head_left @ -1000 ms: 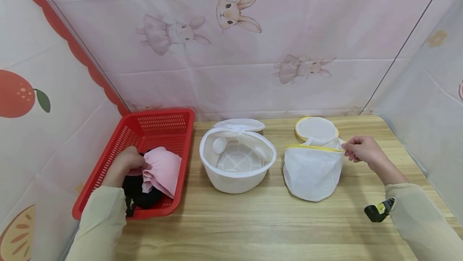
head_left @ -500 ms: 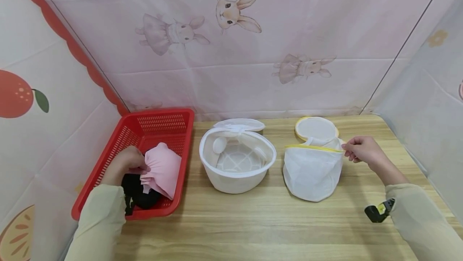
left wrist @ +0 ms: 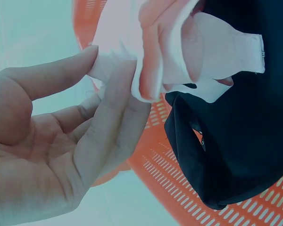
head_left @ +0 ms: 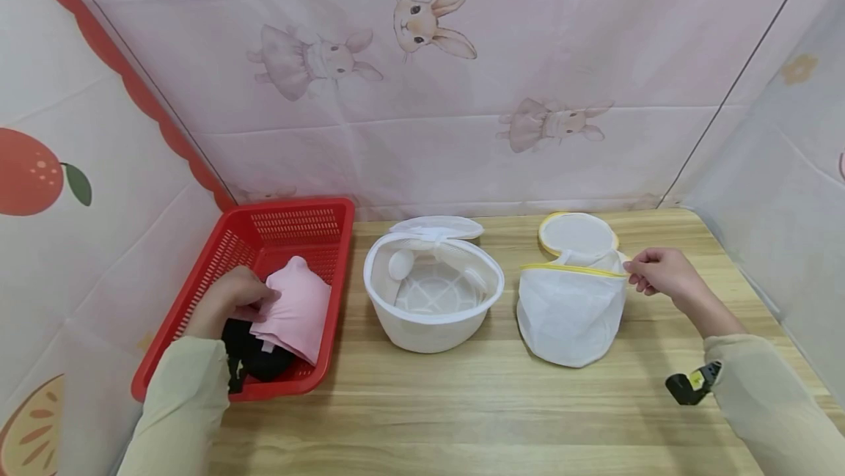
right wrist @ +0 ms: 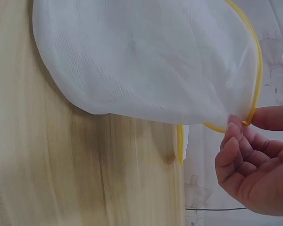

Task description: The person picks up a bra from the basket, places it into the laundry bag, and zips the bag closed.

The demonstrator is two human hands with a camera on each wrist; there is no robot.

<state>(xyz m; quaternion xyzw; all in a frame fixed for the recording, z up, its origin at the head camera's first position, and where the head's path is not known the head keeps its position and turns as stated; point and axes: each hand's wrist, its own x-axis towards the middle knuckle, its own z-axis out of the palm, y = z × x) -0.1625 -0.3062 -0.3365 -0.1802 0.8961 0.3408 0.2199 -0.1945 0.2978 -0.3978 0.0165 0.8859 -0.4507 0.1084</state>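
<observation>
My left hand [head_left: 234, 293] reaches into the red basket [head_left: 346, 278] and pinches the edge of a folded pink bra [head_left: 297, 311]. In the left wrist view, thumb and fingers grip the layered pink cloth [left wrist: 120, 33], and a pale hook tab [left wrist: 250, 52] sticks out beside it. Under and beside it lies a black garment [head_left: 257, 351], perhaps another bra. At the right, my right hand [head_left: 663, 272] pinches the yellow-trimmed rim of a white mesh laundry bag [head_left: 574, 315]. Its round lid [head_left: 581, 234] is folded back behind the open mouth.
Between the basket and the bag stands a white mesh laundry basket [head_left: 429, 329], lid [head_left: 439, 226] tipped back, with a ribbed base inside. A black device [head_left: 686, 388] is at the right sleeve. Printed cloth walls [head_left: 462, 168] border the wooden table [head_left: 462, 417].
The left hand has shifted the pink bra slightly within the basket, its folded edge turning lower and its top peak rising. The right hand and the mesh bag stay in place.
</observation>
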